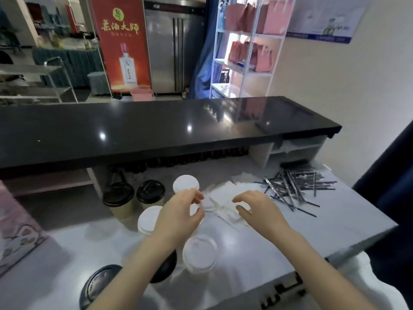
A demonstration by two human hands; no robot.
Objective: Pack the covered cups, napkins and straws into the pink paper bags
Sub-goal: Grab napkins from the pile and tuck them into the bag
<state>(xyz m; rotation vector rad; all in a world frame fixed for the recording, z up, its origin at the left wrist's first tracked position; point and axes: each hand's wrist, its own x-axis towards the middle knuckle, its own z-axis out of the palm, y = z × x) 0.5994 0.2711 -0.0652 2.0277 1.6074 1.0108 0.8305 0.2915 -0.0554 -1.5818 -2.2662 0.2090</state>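
White napkins (223, 193) mid-counter, under both hands. Left hand (178, 213) pinching a thin strip (203, 205), possibly a wrapped straw. Right hand (259, 209) curled over napkins, hold not discernible. Hazard: left forearm brushing crowded cups (200, 253), tipping one.

Before me runs a glossy black counter (156, 130); beyond it I see a red banner (120, 41), a steel fridge (169, 52) and a white rack (225, 88).
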